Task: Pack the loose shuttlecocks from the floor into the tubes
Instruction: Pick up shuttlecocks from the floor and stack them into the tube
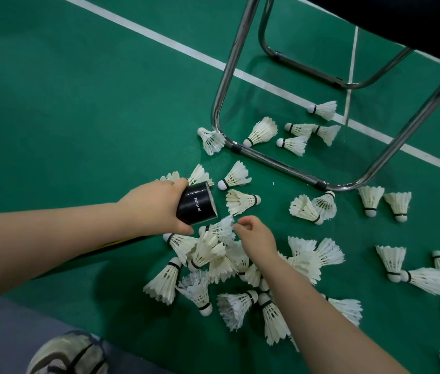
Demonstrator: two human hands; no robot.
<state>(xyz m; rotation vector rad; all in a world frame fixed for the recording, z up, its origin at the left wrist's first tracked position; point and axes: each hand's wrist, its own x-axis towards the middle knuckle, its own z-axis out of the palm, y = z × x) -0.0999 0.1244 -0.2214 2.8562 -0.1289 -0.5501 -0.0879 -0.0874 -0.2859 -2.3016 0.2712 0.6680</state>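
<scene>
Firmly, the black tube (197, 205) is gripped by the left hand (154, 209). The right hand (256, 238) is loosely curled, and nothing is held. Just under it, white shuttlecocks (208, 249) are piled on the green floor (78, 117), with more scattered by metal chair legs (236, 49).

One tube (196, 206), one chair (275, 164), one shoe (65, 354) — some thirty-odd shuttlecocks (262, 130).

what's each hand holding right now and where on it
Left hand grips the glossy black tube round its wall near the open end. Right hand seems to hold nothing.
</scene>
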